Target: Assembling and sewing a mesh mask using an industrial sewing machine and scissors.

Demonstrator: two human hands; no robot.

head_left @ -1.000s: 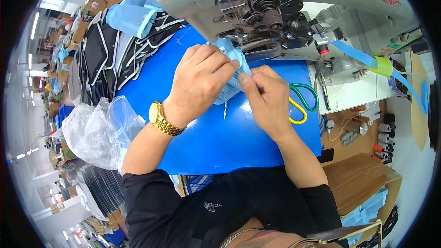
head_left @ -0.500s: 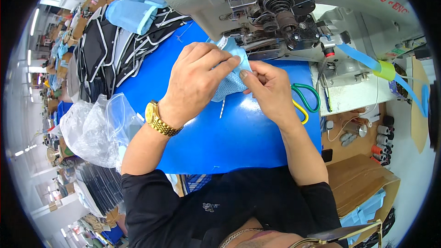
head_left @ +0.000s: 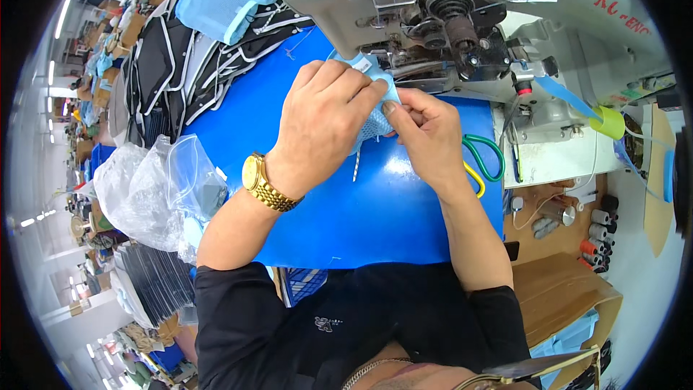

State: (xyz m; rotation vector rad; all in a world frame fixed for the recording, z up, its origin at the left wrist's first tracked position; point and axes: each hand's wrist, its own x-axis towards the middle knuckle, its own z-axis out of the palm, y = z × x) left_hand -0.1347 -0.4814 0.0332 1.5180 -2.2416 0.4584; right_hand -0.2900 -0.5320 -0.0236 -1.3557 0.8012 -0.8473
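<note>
Both hands work at a light blue mesh fabric piece [head_left: 375, 127] beside the sewing machine [head_left: 462, 36]. My left hand [head_left: 325, 119] lies over its left side, fingers bent and closed on the fabric. My right hand [head_left: 426, 133] pinches the right edge between thumb and fingers. A small white label [head_left: 362, 64] shows on the fabric near the machine's needle area. Below the fabric hangs a thin white cord [head_left: 356, 165]. My hands cover much of the fabric, and the needle itself cannot be made out.
Green-and-yellow-handled scissors [head_left: 485, 159] lie right of my right hand on the blue table [head_left: 339, 231]. Black pieces with white edging [head_left: 155, 76] and blue mesh pieces [head_left: 216, 11] are heaped at the far left. Clear plastic bags [head_left: 141, 188] sit nearer. Blue tape [head_left: 570, 97] runs into the machine.
The view has shifted slightly. My left hand has moved a little right, closer to my right hand, and the white label on the fabric now shows more plainly. Both hands keep their hold.
</note>
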